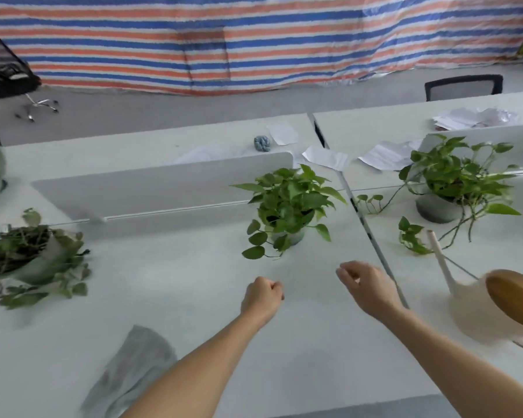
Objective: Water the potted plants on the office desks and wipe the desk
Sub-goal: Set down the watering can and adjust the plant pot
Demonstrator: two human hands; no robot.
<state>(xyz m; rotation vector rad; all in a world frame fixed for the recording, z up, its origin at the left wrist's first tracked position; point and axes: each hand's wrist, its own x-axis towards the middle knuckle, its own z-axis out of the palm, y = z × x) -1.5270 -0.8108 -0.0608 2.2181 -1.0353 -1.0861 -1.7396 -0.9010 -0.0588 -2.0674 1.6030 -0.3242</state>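
Our left hand (263, 294) hangs over the middle of the surface (194, 297) with its fingers curled into a fist, gripping nothing. Our right hand (366, 286) hovers just beside it, close to the seam where two desks meet. Its fingers are loosely bent and parted, and it is also empty. Neither hand touches any of the task's things.

The watering can (477, 309) stands toward the right edge of the surface, near the front. Its long thin spout (439, 257) points away toward the right plant (456, 182). The middle plant (290, 206) sits ahead of our hands, by the end of the divider panel (163, 188). The left plant (34, 254), limp and sprawling, lies toward the left edge. The grey cloth (133, 369) lies crumpled at the front edge, left of our left forearm.

We judge the can smooth and rigid, probably light when empty. We cannot see how much water it holds, so we should expect weight and slosh. Its handle seems to run out of view at the right, and that is where we would grip, never the slender spout. The pots look small and could tip under their trailing stems, so pouring should be gentle. The cloth is soft and limp; a flat palm or a bunched pinch will carry it.
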